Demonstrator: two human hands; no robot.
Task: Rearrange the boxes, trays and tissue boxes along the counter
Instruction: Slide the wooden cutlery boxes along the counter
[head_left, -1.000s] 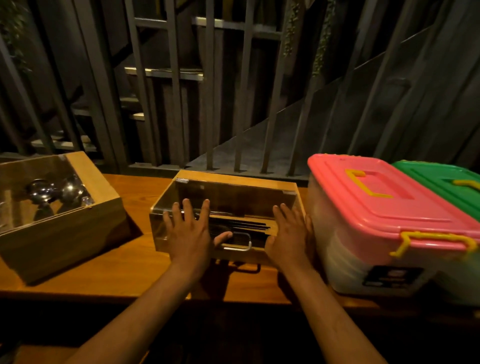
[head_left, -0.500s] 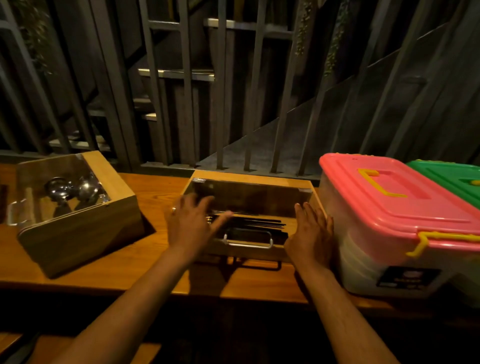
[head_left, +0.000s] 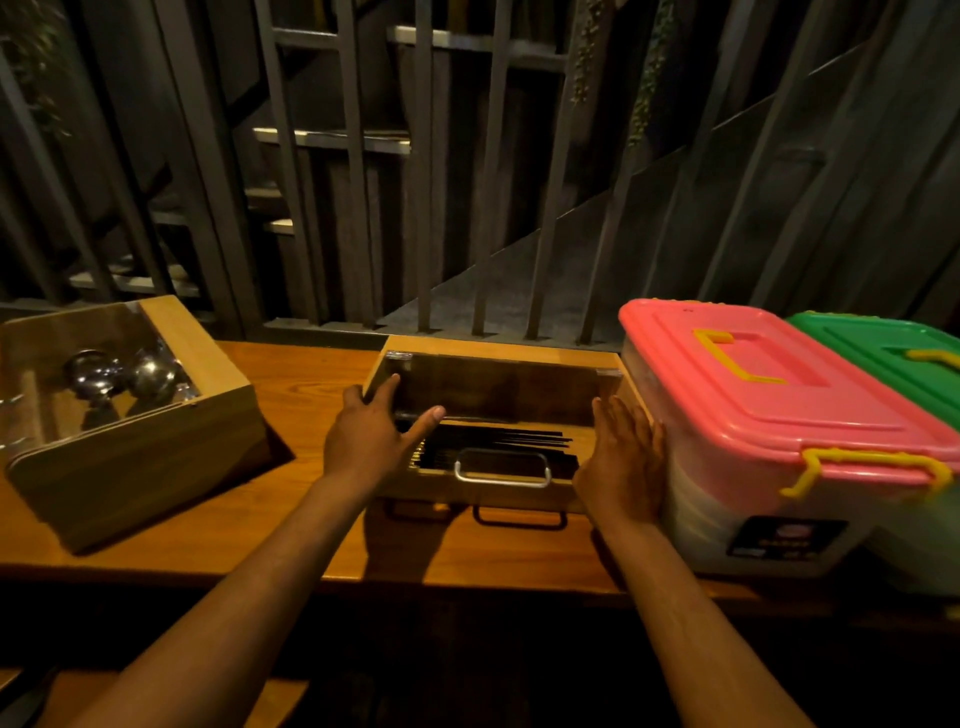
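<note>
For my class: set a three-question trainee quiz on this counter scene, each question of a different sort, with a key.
1. True or false: the left hand is at the left end of the middle wooden box.
2. Which lid is nearest the right hand? A. green B. pink C. blue
3. Fill in: the wooden box on the left holds shiny metal ____.

Key: 1 true. 2 B, the pink lid. 3 ladles, or spoons; the clear cover blurs them.
</note>
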